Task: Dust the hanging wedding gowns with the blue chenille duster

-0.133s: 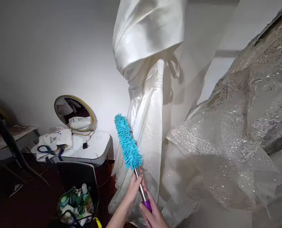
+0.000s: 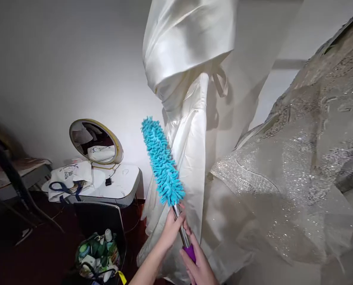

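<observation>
Far left, a dark hose [image 2: 6, 170] curves down across a low shelf in shadow. Next along, a white desk [image 2: 125, 186] against the wall, carrying a tote bag with blue handles [image 2: 67, 180] and an oval gold-rimmed mirror [image 2: 95, 141] tilted back, a small black item [image 2: 107, 182] lying just beside its base. Below the desk, on the dark red floor, a black bin [image 2: 99, 221] packed with bottles and wrappers [image 2: 97, 251].

Centre now: the left hand [image 2: 172, 229] comes up from the bottom edge, its grip wrapped around the metal shaft of the duster, just under the head. The right hand [image 2: 200, 269] sits lower, fingers curled on the purple handle [image 2: 189, 253]. Both grips are clamped on the same tool. The turquoise microfibre duster [image 2: 162, 162] stands tilted, head leaning up and to the left, right against the hanging ivory satin gown [image 2: 188, 99], its fringe touching or just beside the fabric; I cannot tell which.

Over to the right, a sparkling beaded gown [image 2: 298, 166] fills the frame, its glittery tulle spreading down beside the satin one.
</observation>
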